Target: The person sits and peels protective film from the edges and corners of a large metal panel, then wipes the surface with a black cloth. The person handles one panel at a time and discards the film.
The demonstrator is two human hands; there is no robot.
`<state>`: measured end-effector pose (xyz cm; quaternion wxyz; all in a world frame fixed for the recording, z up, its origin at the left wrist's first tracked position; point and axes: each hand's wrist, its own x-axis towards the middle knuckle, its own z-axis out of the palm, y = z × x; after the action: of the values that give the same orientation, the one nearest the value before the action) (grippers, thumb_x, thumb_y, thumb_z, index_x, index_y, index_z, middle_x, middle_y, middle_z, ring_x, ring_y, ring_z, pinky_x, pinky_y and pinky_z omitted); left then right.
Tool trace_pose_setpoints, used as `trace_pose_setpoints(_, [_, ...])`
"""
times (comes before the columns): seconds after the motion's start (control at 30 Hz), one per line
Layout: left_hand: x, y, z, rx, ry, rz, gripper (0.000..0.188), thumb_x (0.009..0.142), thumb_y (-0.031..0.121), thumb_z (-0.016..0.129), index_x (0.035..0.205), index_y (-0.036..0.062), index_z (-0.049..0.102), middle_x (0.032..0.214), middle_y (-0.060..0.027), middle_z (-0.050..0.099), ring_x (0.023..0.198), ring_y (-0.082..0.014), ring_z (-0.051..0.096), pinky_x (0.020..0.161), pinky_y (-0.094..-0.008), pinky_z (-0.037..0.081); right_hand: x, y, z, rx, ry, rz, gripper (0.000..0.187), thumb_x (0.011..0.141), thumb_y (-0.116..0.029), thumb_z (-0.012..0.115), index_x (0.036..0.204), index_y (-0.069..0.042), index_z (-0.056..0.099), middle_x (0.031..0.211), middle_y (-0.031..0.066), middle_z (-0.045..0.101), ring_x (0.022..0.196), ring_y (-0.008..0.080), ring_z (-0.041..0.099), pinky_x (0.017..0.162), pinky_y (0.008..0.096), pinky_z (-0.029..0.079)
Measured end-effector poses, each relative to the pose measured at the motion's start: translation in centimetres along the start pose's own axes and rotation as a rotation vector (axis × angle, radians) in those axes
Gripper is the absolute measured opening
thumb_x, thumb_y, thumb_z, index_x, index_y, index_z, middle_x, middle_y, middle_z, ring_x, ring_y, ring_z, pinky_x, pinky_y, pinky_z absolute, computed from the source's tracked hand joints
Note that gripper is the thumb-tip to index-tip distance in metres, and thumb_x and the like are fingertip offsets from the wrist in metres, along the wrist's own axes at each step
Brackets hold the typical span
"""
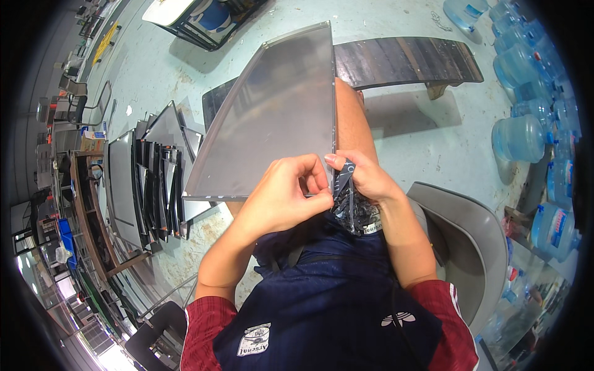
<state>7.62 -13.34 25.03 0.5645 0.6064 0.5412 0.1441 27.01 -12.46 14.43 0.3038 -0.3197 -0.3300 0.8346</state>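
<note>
A large flat grey screen panel (266,111) with a thin metal rim lies tilted across my lap, its far end over a dark bench. At its near right corner my left hand (291,188) is closed in a pinch, thumb against the curled fingers; what lies between them is too small to make out. Just right of that corner, my right hand (365,176) is closed on a strip of black plastic tape (348,191) with pale print. The strip hangs crumpled below the fingers, over my dark shorts.
The dark slatted bench (408,59) stands beyond my knees. Several similar panels (154,179) lean together on the left, beside a wooden rack (93,210). A grey chair (464,247) is at my right, with blue water bottles (520,136) farther right. A white-topped cart (167,12) stands at the back.
</note>
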Motion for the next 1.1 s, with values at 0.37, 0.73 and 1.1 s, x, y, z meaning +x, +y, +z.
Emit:
trace_pose_setpoints(0.37, [0.05, -0.58, -0.08, -0.082, -0.023, -0.003, 0.015, 0.082, 0.006, 0.072, 0.077, 0.0036, 0.058, 0.074, 0.0022, 0.062, 0.066, -0.0029, 0.052, 0.059, -0.0218, 0.042, 0.22, 0.57, -0.28, -0.022, 0.043, -0.006, 0.038, 0.106, -0.037, 0.06, 0.098, -0.001, 0.067, 0.08, -0.0033, 0.063, 0.071, 0.0037, 0.059, 0.063, 0.0217, 0.048])
trace_pose_setpoints(0.73, [0.06, -0.83, -0.03, -0.096, -0.042, 0.013, 0.017, 0.082, 0.005, 0.072, 0.077, 0.004, 0.056, 0.074, 0.0019, 0.062, 0.068, -0.0038, 0.053, 0.06, -0.0225, 0.042, 0.01, -0.03, -0.04, -0.037, 0.029, -0.007, 0.038, 0.106, -0.036, 0.06, 0.099, 0.0, 0.068, 0.082, -0.0026, 0.064, 0.072, 0.004, 0.06, 0.065, 0.0216, 0.049])
trace_pose_setpoints(1.1, [-0.02, -1.03, -0.41, -0.131, -0.069, 0.0, 0.019, 0.084, 0.004, 0.073, 0.077, 0.0044, 0.056, 0.076, 0.0017, 0.063, 0.07, -0.0035, 0.053, 0.062, -0.0224, 0.043, -0.03, -0.18, 0.12, -0.057, 0.053, 0.007, 0.038, 0.106, -0.036, 0.061, 0.099, 0.0, 0.068, 0.082, -0.0035, 0.063, 0.074, 0.0041, 0.059, 0.066, 0.0216, 0.048])
